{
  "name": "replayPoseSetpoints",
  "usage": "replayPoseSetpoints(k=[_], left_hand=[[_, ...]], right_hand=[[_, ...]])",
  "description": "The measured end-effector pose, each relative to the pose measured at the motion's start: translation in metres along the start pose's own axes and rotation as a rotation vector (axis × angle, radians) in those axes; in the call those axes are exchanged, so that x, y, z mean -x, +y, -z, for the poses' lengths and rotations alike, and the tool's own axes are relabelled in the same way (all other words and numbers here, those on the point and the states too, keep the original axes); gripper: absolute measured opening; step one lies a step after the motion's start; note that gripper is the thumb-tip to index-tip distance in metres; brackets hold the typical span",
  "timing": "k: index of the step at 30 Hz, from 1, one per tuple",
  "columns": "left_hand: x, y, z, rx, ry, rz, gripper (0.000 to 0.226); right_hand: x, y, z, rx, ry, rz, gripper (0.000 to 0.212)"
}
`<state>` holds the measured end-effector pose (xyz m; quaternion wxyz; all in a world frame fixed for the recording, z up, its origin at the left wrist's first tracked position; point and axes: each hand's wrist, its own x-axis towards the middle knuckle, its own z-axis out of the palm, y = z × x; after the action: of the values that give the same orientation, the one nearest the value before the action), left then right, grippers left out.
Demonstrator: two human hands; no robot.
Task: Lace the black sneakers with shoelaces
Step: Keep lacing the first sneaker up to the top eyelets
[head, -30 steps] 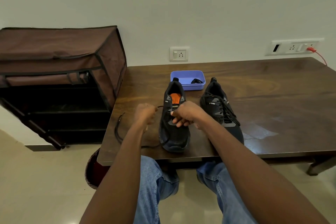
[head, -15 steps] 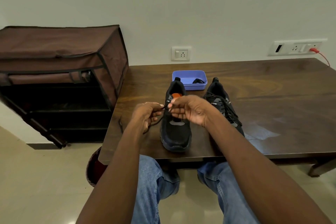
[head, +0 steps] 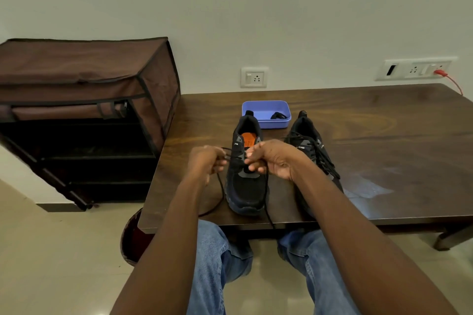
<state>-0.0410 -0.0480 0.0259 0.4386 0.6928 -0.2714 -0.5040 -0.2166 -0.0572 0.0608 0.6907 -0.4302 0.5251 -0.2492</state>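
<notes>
Sitting at a dark wooden table [head: 384, 135] beside a brown fabric shoe rack [head: 84, 100], knees showing under the near edge. Standing side by side near that edge, toes toward the person: the left sneaker [head: 246, 186], tongue open on an orange insole, and the right sneaker [head: 311, 151], looking already laced up its front. Resting just behind them, a blue tray [head: 266, 113] holding a small dark item, too small to tell.

Working the left sneaker, apparently partway up its eyelets. Closing the left hand [head: 206, 165] around one run of the black shoelace [head: 219, 186], which is trailing down past the sneaker's side and curling on the table. Pinching with the right hand [head: 275, 160] over the eyelet rows, fingertips [head: 252, 161] together, seemingly on the other lace end, though the tip itself is hidden; another strand hanging off the table edge toward the lap.

Next, probably: feeding the pinched tip through the next eyelet, pulling slack through evenly, keeping both ends level.
</notes>
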Motion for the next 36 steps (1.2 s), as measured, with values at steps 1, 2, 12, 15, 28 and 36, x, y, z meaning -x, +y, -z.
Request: replayPoseSetpoints(k=[1, 2, 12, 15, 28, 36], left_hand=[[-0.001, -0.004, 0.0, -0.217, 0.101, -0.067, 0.01], [0.001, -0.005, 0.0, -0.397, 0.172, -0.15, 0.011], [0.008, 0.003, -0.008, -0.144, -0.427, -0.315, 0.014], [0.004, 0.001, -0.004, -0.144, -0.385, -0.331, 0.01], [-0.011, 0.002, 0.008, 0.183, 0.285, -0.135, 0.003], [0.004, 0.003, -0.001, -0.432, 0.215, -0.471, 0.047]], right_hand=[[-0.002, 0.0, 0.001, 0.079, 0.084, 0.032, 0.017], [-0.003, 0.0, 0.003, 0.155, 0.167, 0.074, 0.021], [-0.007, -0.001, 0.004, -0.044, 0.126, 0.249, 0.018], [-0.009, -0.001, 0.013, -0.078, 0.17, 0.275, 0.017], [-0.007, 0.002, 0.038, 0.328, 0.208, 0.161, 0.008], [-0.011, 0.004, 0.03, 0.539, 0.246, 0.106, 0.021]])
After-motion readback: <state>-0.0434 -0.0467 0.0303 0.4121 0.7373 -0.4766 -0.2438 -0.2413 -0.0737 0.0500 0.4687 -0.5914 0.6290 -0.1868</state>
